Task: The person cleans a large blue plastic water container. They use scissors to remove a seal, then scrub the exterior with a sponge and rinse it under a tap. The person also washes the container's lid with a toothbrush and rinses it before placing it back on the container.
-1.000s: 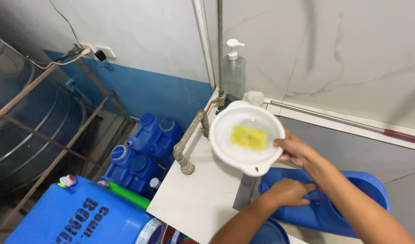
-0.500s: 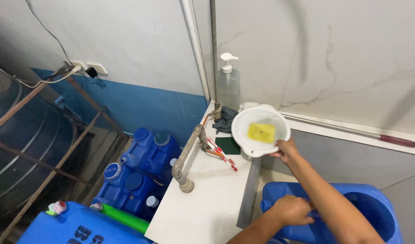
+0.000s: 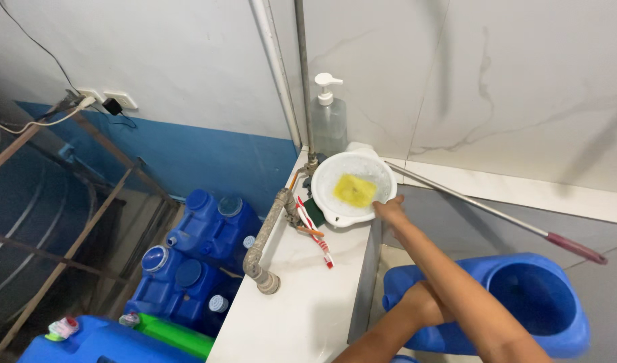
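Steel tank (image 3: 32,202) behind a rusted frame at far left. White ledge (image 3: 301,302) running from the wall corner toward the camera. Large blue container (image 3: 523,302) lying on its side right of the ledge, open mouth facing up and right. Blue jugs (image 3: 201,249) clustered on the floor left of the ledge; another blue jug (image 3: 86,343) with a green part at bottom left. Corroded pipe (image 3: 264,235) along the ledge's left edge, joined to a riser at the corner. Long rod (image 3: 496,215) with a red tip slanting across the right wall base. White bowl (image 3: 352,188) at the far end of the ledge, upright, yellow sponge (image 3: 354,189) inside. Clear pump bottle (image 3: 328,117) just behind the bowl. Right hand (image 3: 391,210) extended, fingers at the bowl's near rim; grip on the rim not discernible. Left hand (image 3: 422,306) low against the container's near end, mostly hidden under the right forearm; open or closed not discernible. Hands well apart. Toothbrushes (image 3: 315,235) flat on the ledge beside the pipe, near a dark green pad (image 3: 314,210) at the bowl's left edge.
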